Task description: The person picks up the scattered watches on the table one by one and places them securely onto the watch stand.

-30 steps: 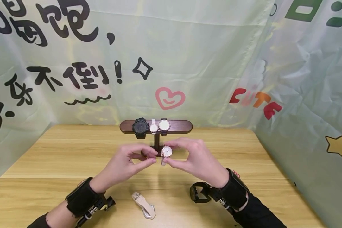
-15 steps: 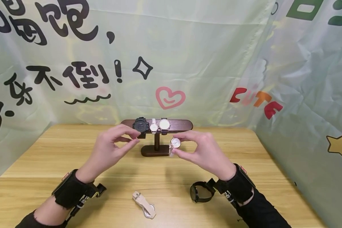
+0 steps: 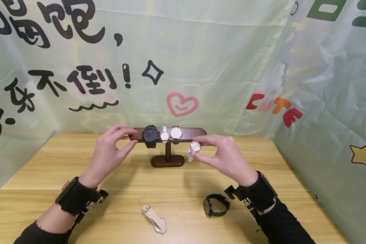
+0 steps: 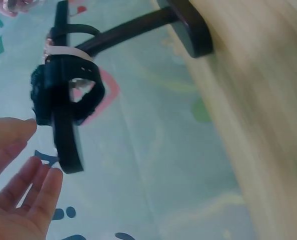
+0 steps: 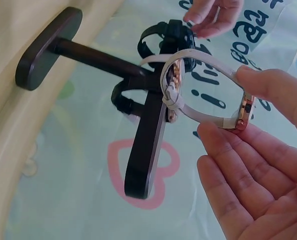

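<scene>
My right hand (image 3: 227,156) pinches a wristwatch (image 3: 195,146) with a white strap and rose-gold case between thumb and fingers. In the right wrist view its closed strap loop (image 5: 188,52) hangs in the air in front of the dark wooden watch stand (image 5: 151,145). My left hand (image 3: 105,152) is at the left end of the stand's bar (image 3: 190,133), thumb and fingers apart on either side of it; in the left wrist view the fingertips (image 4: 52,180) come close to that end. On the bar sit a chunky black watch (image 3: 150,135), a small white-strapped watch (image 3: 164,136) and a dark-strapped watch (image 3: 176,133).
On the wooden table (image 3: 109,217) in front lie a beige-strapped watch (image 3: 154,218) and, to its right, a black watch (image 3: 216,205) on its side. The stand's base (image 3: 167,161) rests toward the back, before a printed cloth backdrop (image 3: 225,61).
My right hand has carried the white-strapped watch right and up toward the bar's right side. My left hand has moved away from it, left and up, to the bar's left end.
</scene>
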`<state>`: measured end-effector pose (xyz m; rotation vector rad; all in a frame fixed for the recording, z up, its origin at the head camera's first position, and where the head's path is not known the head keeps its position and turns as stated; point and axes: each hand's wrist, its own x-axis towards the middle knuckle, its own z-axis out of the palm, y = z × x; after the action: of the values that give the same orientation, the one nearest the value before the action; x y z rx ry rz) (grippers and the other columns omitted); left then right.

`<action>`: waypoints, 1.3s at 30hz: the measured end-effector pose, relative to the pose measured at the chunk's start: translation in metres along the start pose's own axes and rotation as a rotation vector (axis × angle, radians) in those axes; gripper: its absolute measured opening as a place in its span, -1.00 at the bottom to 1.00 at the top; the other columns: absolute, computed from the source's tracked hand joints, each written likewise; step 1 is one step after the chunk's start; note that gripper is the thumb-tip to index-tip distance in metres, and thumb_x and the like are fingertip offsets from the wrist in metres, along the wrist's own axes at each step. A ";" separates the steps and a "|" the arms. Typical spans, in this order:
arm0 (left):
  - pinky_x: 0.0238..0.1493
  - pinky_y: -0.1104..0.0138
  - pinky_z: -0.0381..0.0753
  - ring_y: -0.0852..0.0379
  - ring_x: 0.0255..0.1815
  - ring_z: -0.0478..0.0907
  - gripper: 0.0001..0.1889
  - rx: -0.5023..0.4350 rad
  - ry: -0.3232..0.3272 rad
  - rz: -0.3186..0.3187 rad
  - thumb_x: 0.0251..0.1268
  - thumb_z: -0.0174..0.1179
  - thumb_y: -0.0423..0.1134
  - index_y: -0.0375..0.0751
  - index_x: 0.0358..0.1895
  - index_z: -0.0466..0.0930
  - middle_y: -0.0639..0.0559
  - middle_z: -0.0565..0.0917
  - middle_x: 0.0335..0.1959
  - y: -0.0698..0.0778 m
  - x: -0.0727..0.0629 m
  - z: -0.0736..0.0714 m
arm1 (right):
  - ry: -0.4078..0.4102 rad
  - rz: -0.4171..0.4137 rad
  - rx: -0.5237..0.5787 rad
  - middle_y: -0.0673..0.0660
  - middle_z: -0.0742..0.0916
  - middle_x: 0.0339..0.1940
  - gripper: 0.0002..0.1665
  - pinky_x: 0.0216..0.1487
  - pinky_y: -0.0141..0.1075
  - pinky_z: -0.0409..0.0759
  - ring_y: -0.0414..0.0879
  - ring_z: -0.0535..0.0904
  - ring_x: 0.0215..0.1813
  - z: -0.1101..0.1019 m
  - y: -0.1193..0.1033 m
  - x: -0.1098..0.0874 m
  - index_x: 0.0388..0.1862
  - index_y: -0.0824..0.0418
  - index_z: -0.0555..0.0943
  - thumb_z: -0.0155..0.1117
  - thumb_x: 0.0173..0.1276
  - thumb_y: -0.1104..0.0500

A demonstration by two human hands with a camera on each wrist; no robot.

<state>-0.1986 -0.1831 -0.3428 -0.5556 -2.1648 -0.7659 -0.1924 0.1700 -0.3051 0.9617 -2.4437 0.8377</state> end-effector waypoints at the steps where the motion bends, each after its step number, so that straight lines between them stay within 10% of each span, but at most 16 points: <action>1: -0.09 0.46 0.52 -0.07 -0.11 0.72 -0.71 0.010 -0.002 -0.003 0.20 0.54 -0.48 -0.26 -0.01 0.79 -0.13 0.78 -0.04 -0.002 0.000 0.001 | 0.001 0.006 -0.003 0.02 0.89 0.00 -0.52 0.02 -0.14 0.80 -0.10 0.84 0.02 -0.001 0.001 0.000 0.17 0.16 0.81 0.68 0.28 0.10; 11: -0.03 -0.02 0.75 -0.18 0.02 0.75 -0.71 0.033 -0.044 -0.047 0.28 0.50 -0.44 -0.25 0.06 0.81 -0.20 0.76 0.14 -0.010 0.000 0.002 | 0.024 0.039 -0.022 0.08 0.89 0.01 -0.52 -0.03 -0.15 0.77 -0.05 0.86 0.03 -0.011 0.014 0.002 0.17 0.18 0.81 0.67 0.28 0.12; 39: 0.05 -0.05 0.77 -0.20 0.08 0.75 -0.76 0.041 -0.037 -0.007 0.27 0.51 -0.45 -0.27 -0.01 0.85 -0.21 0.78 0.10 -0.018 -0.003 0.005 | 0.047 0.085 -0.060 0.11 0.89 0.03 -0.51 0.12 0.03 0.82 0.05 0.85 0.12 -0.028 0.049 0.005 0.19 0.19 0.79 0.66 0.29 0.15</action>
<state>-0.2095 -0.1932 -0.3537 -0.5463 -2.2127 -0.7187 -0.2272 0.2147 -0.3003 0.8130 -2.4692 0.8007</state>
